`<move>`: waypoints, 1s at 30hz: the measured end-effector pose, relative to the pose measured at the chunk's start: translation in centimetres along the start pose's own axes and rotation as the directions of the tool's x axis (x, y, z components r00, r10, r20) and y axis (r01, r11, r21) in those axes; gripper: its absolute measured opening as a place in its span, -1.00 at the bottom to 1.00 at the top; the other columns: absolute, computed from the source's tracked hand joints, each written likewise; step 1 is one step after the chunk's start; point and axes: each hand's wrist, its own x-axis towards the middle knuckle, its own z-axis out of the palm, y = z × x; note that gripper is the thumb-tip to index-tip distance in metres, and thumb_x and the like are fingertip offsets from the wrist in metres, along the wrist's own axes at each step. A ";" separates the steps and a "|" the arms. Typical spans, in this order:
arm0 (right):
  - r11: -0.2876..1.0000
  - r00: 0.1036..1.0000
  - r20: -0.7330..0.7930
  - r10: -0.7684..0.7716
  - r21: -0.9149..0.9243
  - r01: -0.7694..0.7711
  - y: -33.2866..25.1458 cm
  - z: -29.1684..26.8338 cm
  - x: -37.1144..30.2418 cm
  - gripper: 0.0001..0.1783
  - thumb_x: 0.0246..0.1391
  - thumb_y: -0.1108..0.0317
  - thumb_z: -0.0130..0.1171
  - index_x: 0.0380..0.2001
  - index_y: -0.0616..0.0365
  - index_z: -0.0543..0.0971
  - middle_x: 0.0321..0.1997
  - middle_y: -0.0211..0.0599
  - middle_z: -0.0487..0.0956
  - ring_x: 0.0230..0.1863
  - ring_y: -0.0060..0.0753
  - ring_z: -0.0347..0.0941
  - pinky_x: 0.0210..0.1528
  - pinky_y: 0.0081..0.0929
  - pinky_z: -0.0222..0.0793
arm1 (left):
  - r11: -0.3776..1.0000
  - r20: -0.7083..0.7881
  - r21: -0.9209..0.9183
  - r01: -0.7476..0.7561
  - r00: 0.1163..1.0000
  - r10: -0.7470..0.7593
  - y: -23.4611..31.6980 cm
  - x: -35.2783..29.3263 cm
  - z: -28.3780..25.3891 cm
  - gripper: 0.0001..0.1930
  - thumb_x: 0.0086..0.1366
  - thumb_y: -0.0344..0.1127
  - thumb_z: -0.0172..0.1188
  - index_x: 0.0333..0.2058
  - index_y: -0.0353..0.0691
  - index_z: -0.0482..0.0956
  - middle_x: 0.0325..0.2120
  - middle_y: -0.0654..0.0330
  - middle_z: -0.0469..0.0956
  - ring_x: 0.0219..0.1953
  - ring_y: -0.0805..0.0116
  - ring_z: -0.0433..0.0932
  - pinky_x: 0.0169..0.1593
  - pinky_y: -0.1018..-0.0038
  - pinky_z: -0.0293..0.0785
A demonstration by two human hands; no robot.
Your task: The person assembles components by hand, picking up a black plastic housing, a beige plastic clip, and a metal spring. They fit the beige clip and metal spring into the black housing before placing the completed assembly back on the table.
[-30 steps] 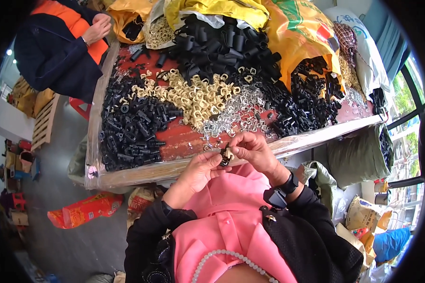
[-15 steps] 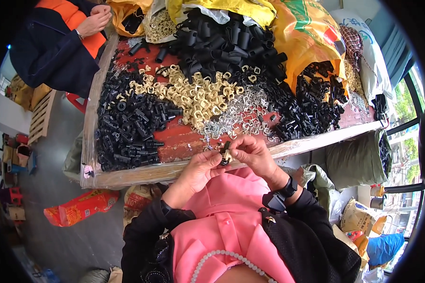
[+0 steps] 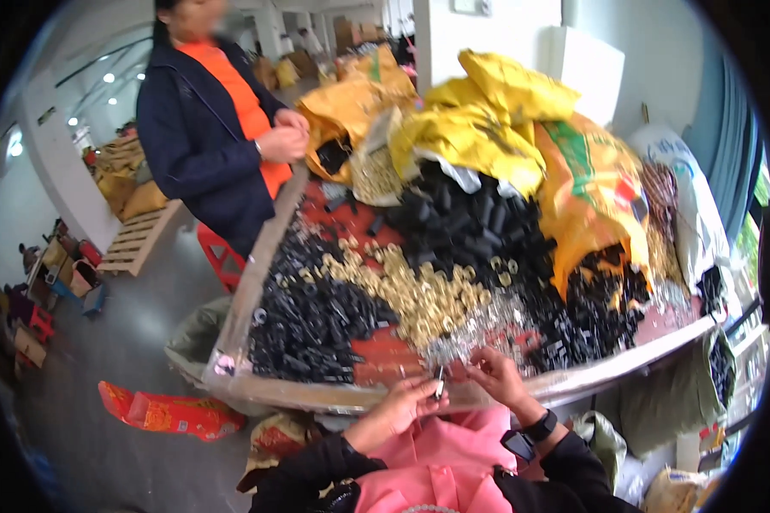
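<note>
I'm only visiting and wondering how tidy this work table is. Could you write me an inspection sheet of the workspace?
Surface: table, red top showing in patches between heaps.
Job's things: small piece in the left hand, too blurred to identify; silver-coloured pieces, gold-coloured pieces and black parts heaped loose.
Clutter: yellow bag at the far side; red bag on the floor.
Hands: left hand grips the small piece; right hand near the silver-coloured pieces, holding unclear.
Cables: nothing seen.
Surroundings: another person at the table's far left; wooden pallet beyond.
</note>
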 end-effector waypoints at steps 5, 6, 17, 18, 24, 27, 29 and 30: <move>0.686 0.946 -0.209 -0.248 -0.727 0.019 5.3 -4.3 4.5 -0.75 -0.21 0.33 0.08 -0.39 0.13 0.36 -0.51 -0.14 0.45 -0.48 -0.08 0.41 -0.48 -0.28 0.33 | 0.998 -0.018 -0.051 -0.038 0.999 0.037 0.6 0.4 -1.5 -0.81 0.14 -0.35 0.02 -0.29 -0.31 0.43 -0.41 0.10 0.50 -0.38 0.29 0.52 -0.37 0.60 0.48; 0.687 0.945 -0.212 -0.248 -0.726 0.018 6.4 -4.6 5.2 -0.75 -0.21 0.33 0.08 -0.39 0.13 0.36 -0.51 -0.14 0.45 -0.48 -0.08 0.41 -0.48 -0.28 0.33 | 0.998 -0.017 -0.048 -0.037 0.999 0.036 0.9 0.6 -1.5 -0.81 0.14 -0.35 0.02 -0.29 -0.31 0.43 -0.41 0.10 0.50 -0.38 0.29 0.52 -0.37 0.60 0.48; 0.750 0.996 -0.079 -0.032 -0.661 -0.028 8.4 -5.1 4.6 -0.84 -0.19 0.33 -0.01 -0.47 0.11 0.33 -0.49 -0.16 0.41 -0.43 -0.05 0.37 -0.45 -0.22 0.29 | 0.999 -0.094 -0.033 -0.021 0.995 0.018 1.3 1.2 -0.8 -0.81 0.15 -0.32 0.01 -0.30 -0.29 0.43 -0.41 0.10 0.50 -0.42 0.32 0.52 -0.42 0.60 0.49; 0.762 0.994 -0.101 -0.049 -0.647 -0.028 8.3 -5.1 4.2 -0.84 -0.21 0.35 0.01 -0.47 0.11 0.35 -0.47 -0.16 0.39 -0.41 -0.04 0.35 -0.44 -0.25 0.28 | 0.999 -0.098 -0.035 -0.003 0.995 0.000 1.4 1.1 -0.6 -0.81 0.16 -0.32 0.01 -0.30 -0.30 0.42 -0.42 0.10 0.50 -0.43 0.32 0.52 -0.42 0.59 0.49; 0.791 0.973 -0.189 -0.130 -0.612 -0.013 7.8 -5.9 2.9 -0.77 -0.22 0.35 0.06 -0.40 0.12 0.35 -0.40 -0.16 0.38 -0.38 -0.08 0.37 -0.39 -0.29 0.32 | 0.999 -0.043 -0.030 -0.024 0.999 0.023 1.1 0.8 -0.1 -0.79 0.14 -0.32 0.03 -0.28 -0.31 0.41 -0.41 0.10 0.49 -0.44 0.35 0.51 -0.41 0.63 0.48; 0.666 0.953 -0.274 -0.130 -0.736 -0.121 8.1 -6.2 2.5 -0.76 -0.23 0.35 0.06 -0.39 0.13 0.35 -0.42 -0.16 0.38 -0.38 -0.09 0.37 -0.37 -0.30 0.31 | 0.999 -0.044 -0.034 0.005 0.999 -0.006 0.4 0.9 -0.2 -0.78 0.16 -0.33 0.00 -0.25 -0.32 0.39 -0.39 0.07 0.48 -0.42 0.34 0.50 -0.38 0.61 0.48; 0.695 0.981 -0.193 0.022 -0.703 -0.153 9.6 -6.5 2.3 -0.74 -0.24 0.35 0.07 -0.37 0.12 0.35 -0.40 -0.16 0.37 -0.40 -0.09 0.37 -0.38 -0.29 0.31 | 0.999 -0.042 -0.036 0.015 0.999 -0.016 0.5 1.5 -0.1 -0.78 0.16 -0.34 -0.01 -0.23 -0.32 0.38 -0.37 0.06 0.47 -0.41 0.33 0.50 -0.36 0.59 0.48; 0.707 0.984 -0.148 0.096 -0.686 -0.172 10.1 -6.7 2.4 -0.72 -0.24 0.35 0.08 -0.36 0.11 0.34 -0.40 -0.16 0.37 -0.41 -0.09 0.37 -0.39 -0.29 0.31 | 0.999 -0.041 -0.028 0.022 0.999 -0.023 0.7 1.9 0.0 -0.77 0.16 -0.35 -0.01 -0.23 -0.32 0.38 -0.37 0.06 0.47 -0.40 0.33 0.50 -0.36 0.59 0.48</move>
